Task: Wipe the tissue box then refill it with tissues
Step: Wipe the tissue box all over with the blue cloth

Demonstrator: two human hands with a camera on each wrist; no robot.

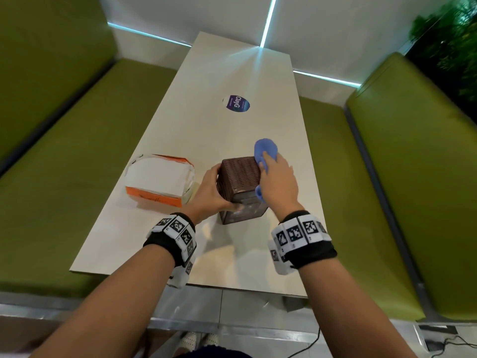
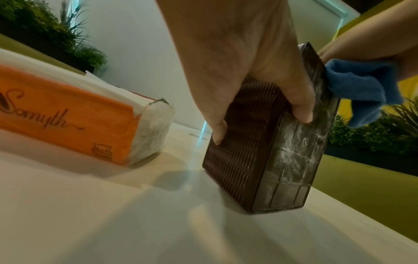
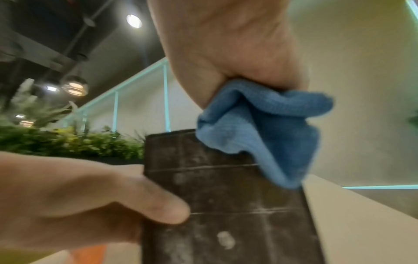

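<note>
A dark brown woven tissue box (image 1: 240, 180) (image 2: 255, 142) (image 3: 221, 196) stands on end on the pale table (image 1: 232, 125). Its smooth near face carries white dusty smears. My left hand (image 1: 210, 192) (image 2: 248, 75) (image 3: 90, 201) grips the box from the left, thumb on the near face and fingers on the woven side. My right hand (image 1: 277, 182) (image 3: 237, 50) holds a bunched blue cloth (image 1: 265, 151) (image 2: 361, 89) (image 3: 260, 128) against the box's right side near the top. An orange and white pack of tissues (image 1: 160, 180) (image 2: 68, 116) lies to the left of the box.
A round purple and white sticker (image 1: 236, 103) sits further up the table. Green benches (image 1: 64, 164) flank both long sides of the table, with plants (image 1: 449, 34) behind the right one. The table's near edge is just below my wrists.
</note>
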